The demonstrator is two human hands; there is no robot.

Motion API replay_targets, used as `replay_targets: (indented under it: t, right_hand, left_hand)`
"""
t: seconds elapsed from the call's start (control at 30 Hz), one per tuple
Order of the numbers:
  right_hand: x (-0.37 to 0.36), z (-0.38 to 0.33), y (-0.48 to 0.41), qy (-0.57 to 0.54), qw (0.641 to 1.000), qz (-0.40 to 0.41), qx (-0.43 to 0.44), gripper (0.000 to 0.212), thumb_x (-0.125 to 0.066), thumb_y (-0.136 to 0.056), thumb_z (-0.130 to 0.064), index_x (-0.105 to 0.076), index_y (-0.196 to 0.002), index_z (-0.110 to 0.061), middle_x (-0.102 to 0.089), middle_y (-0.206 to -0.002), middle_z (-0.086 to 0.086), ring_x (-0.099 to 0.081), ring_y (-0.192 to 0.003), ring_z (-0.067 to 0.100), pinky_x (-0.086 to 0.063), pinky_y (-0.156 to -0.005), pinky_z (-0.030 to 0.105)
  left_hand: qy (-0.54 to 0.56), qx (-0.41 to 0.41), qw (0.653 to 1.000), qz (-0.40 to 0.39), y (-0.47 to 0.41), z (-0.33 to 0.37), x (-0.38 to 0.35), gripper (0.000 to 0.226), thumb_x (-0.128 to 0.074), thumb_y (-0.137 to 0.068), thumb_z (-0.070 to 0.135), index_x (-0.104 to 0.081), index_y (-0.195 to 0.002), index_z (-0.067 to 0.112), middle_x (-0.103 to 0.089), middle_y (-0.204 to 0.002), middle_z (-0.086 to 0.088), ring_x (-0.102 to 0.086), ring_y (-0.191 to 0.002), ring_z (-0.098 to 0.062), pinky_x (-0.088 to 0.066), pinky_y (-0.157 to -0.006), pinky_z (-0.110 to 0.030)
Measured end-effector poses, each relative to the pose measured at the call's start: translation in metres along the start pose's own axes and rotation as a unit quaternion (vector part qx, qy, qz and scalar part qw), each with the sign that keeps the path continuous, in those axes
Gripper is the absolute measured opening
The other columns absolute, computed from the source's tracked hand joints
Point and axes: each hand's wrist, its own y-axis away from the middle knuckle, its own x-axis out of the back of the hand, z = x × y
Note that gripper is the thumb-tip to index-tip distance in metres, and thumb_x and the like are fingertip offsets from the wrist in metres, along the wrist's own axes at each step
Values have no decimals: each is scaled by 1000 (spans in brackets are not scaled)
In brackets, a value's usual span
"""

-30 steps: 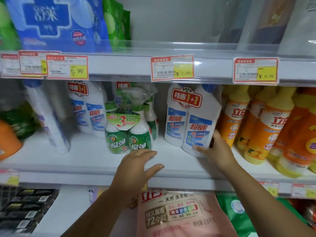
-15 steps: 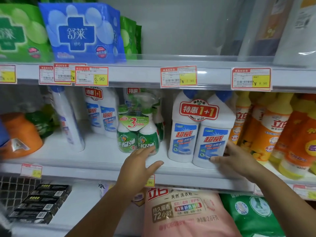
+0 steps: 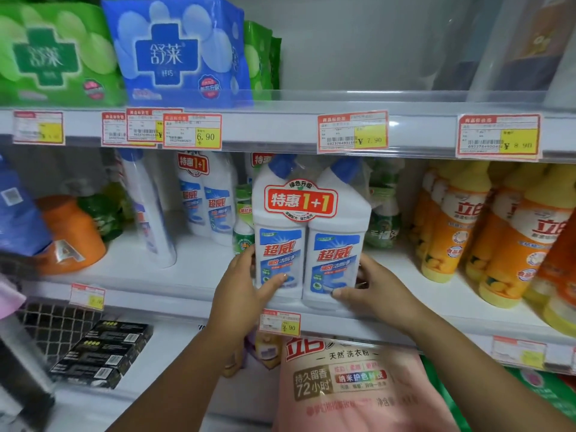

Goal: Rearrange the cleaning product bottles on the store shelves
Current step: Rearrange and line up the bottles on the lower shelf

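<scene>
A shrink-wrapped twin pack of white bottles with blue caps (image 3: 311,232), marked with a red 1+1 sticker, stands at the front edge of the middle shelf (image 3: 193,275). My left hand (image 3: 246,282) grips its lower left side and my right hand (image 3: 371,285) grips its lower right side. Behind the pack, green and white spray bottles (image 3: 383,219) are partly hidden. A second 1+1 twin pack (image 3: 207,198) stands further back on the left, beside a single tall white bottle (image 3: 149,210).
Yellow and orange bottles (image 3: 461,226) fill the shelf's right side. An orange jug (image 3: 71,235) and blue pouch (image 3: 15,213) sit at the left. Green and blue packs (image 3: 174,51) lie on the upper shelf. A pink detergent bag (image 3: 352,385) and black boxes (image 3: 103,353) lie below.
The twin pack has shifted left along the shelf to stand in front of the green spray bottles. My left hand has come up from the shelf edge and taken hold of its left side.
</scene>
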Motion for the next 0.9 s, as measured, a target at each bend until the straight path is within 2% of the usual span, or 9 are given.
replay_targets:
  t: [0.07, 0.27, 0.5, 0.57, 0.63, 0.7, 0.77, 0.83, 0.9]
  right_hand:
    - [-7, -2, -4, -19, 1000, 20, 9, 48, -79, -74, -11, -57, -109, -34, -72, -101, -12, -67, -91, 1, -52, -78, 18]
    - [-37, -13, -13, 20, 993, 100, 57, 39, -82, -69, -12, -61, -91, -36, -64, -86, 1, -57, -74, 7, -48, -68, 15]
    - [-98, -28, -28, -14, 992, 101, 72, 33, -76, -75, -9, -58, -89, -34, -64, -84, -9, -58, -74, -6, -45, -64, 6]
    - [-106, -30, -31, -53, 995, 59, 57, 29, -71, -80, -9, -58, -94, -31, -67, -89, -8, -63, -81, 0, -51, -70, 13]
    - [-106, -29, -33, -80, 995, 53, 40, 23, -66, -85, -10, -59, -96, -29, -69, -90, -4, -66, -86, 11, -56, -80, 29]
    - [-98, -25, -35, -74, 989, 122, 36, 16, -60, -88, -13, -60, -92, -29, -69, -85, -1, -67, -81, 15, -56, -81, 40]
    - [-84, -18, -39, -48, 975, 213, 28, 13, -56, -89, -15, -59, -92, -27, -69, -86, 1, -66, -79, 17, -55, -77, 41]
    - [-70, -12, -44, 5, 973, 231, 17, 21, -62, -87, -19, -55, -106, -26, -65, -101, 0, -61, -87, 14, -49, -76, 28]
    - [-62, -7, -52, 21, 984, 175, -6, 52, -72, -81, -26, -47, -126, -24, -55, -119, -6, -55, -103, 13, -42, -86, 25]
  left_hand:
    - [4, 12, 1000, 10, -1, -8, 8, 52, -64, -71, 59, -44, -116, 44, -55, -111, 21, -53, -95, 4, -39, -68, -12]
    - [4, 20, 999, 30, 1, -22, 32, 62, -67, -74, 52, -41, -128, 38, -53, -125, 13, -53, -104, -3, -43, -82, -25]
    - [-4, -18, 993, 113, 9, -23, 52, 88, -74, -70, 43, -24, -141, 29, -38, -139, 6, -35, -122, 1, -33, -100, -23]
    - [-23, -15, 991, 128, 10, -22, 52, 100, -75, -68, 46, -16, -145, 26, -25, -149, 1, -25, -134, -9, -25, -106, -24]
    - [-28, -10, 990, 136, 11, -21, 48, 110, -77, -65, 47, -5, -147, 29, -10, -155, 4, -14, -140, -10, -17, -107, -21]
    - [-17, -8, 991, 134, 11, -21, 42, 118, -78, -62, 49, 3, -146, 34, 0, -156, 10, -7, -141, -9, -14, -106, -21]
    - [-8, -8, 992, 128, 9, -19, 33, 122, -79, -59, 53, 8, -144, 39, 8, -155, 14, -2, -142, -9, -14, -106, -24]
    - [-15, -8, 991, 131, 6, -17, 24, 124, -80, -58, 53, 10, -143, 42, 14, -154, 14, 3, -143, -12, -16, -106, -25]
    - [-24, -7, 989, 145, 3, -16, 17, 124, -81, -60, 48, 11, -143, 42, 16, -154, 12, 5, -143, -14, -17, -106, -27]
